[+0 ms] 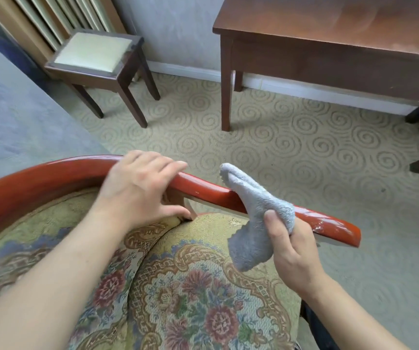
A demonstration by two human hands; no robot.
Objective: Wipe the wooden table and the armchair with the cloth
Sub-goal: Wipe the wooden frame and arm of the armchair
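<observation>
Right hand [293, 251] grips a grey cloth [253, 221], thumb pressed on its bunched middle and fingers curled behind it. One end of the cloth lies over the glossy red-brown wooden arm rail [203, 189] of the armchair [193, 286], near the rail's free end; the other end hangs down above the floral seat cushion. Left hand [140, 190] rests on the same rail further along its curve, fingers straight and spread over the top, thumb reaching down toward the gap between cushion and backrest; it holds nothing. Both hands are near each other but apart. Beyond the armchair, across the swirl-patterned carpet [291, 152], stands the wooden counter [342, 29] against the wall at the upper right. A small padded stool [94, 56] stands at the upper left, beside a radiator [59, 16].
</observation>
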